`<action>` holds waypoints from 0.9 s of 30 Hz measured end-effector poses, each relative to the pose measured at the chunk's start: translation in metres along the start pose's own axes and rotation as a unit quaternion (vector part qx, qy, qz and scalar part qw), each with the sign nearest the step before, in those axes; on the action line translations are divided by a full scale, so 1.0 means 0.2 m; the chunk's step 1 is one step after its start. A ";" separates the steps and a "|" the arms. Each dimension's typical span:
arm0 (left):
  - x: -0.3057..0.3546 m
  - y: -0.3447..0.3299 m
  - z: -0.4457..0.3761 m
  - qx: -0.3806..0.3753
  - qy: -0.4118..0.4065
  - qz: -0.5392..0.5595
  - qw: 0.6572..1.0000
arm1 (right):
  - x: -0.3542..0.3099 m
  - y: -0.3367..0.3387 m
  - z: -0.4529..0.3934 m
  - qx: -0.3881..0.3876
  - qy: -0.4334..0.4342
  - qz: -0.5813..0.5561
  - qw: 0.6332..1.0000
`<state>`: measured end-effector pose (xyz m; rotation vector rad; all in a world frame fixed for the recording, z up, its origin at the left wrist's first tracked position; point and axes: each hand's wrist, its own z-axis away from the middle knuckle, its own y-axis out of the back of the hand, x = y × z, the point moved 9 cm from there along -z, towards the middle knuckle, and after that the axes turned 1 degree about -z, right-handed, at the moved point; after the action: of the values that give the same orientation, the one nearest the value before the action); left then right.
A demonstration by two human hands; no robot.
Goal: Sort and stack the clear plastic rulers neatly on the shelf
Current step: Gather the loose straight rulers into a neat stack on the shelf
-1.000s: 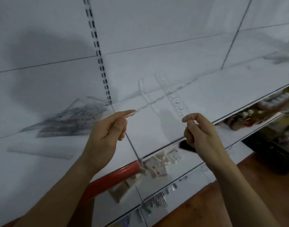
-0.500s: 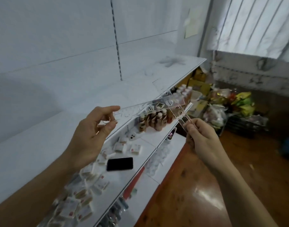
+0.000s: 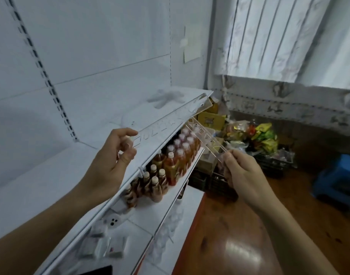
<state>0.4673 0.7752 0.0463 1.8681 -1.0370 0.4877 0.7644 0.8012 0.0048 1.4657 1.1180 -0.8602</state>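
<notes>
Head view: the left hand (image 3: 112,157) pinches the near end of a long clear ruler (image 3: 170,120) between thumb and forefinger. This ruler runs from that hand up and to the right, above the front edge of the white shelf (image 3: 61,175). Its far end, with a square corner, reaches past the far end of the shelf. Stencil cut-outs show along its length.

The right hand (image 3: 243,169) grips the near end of a second clear ruler (image 3: 205,135), fingers curled round it. This second ruler slants up and to the left from the hand. Its far tip lies just beside the underside of the long ruler; whether the two touch cannot be determined. Cut-out shapes show along it too.

Both rulers are held in the air, above and in front of the shelf, not lying on it.

On the lower shelf (image 3: 170,207), below the rulers, rows of bottles (image 3: 170,165) with orange contents and pale caps stand upright. Nearer on that lower shelf lie small packets (image 3: 102,247) and a dark flat object (image 3: 94,271) at the bottom edge. To the right, on the wooden floor (image 3: 239,235), stands a blue stool (image 3: 340,175). Far beyond the bottles lie colourful snack packets (image 3: 263,135).
</notes>
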 end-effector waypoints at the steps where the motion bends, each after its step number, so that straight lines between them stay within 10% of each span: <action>1: -0.06 -0.04 -0.10 -0.001 0.004 -0.003 1.000 | 0.03 -0.01 -0.11 -0.002 -0.001 0.003 1.000; 27: -0.96 -0.49 -1.48 0.100 0.195 -0.264 0.939 | 0.37 -0.46 -2.63 -0.120 0.122 0.201 0.964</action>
<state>0.4640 1.1400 0.0110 2.0184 -0.2093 0.6202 0.6721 1.3321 0.0063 1.5465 1.0091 -0.2561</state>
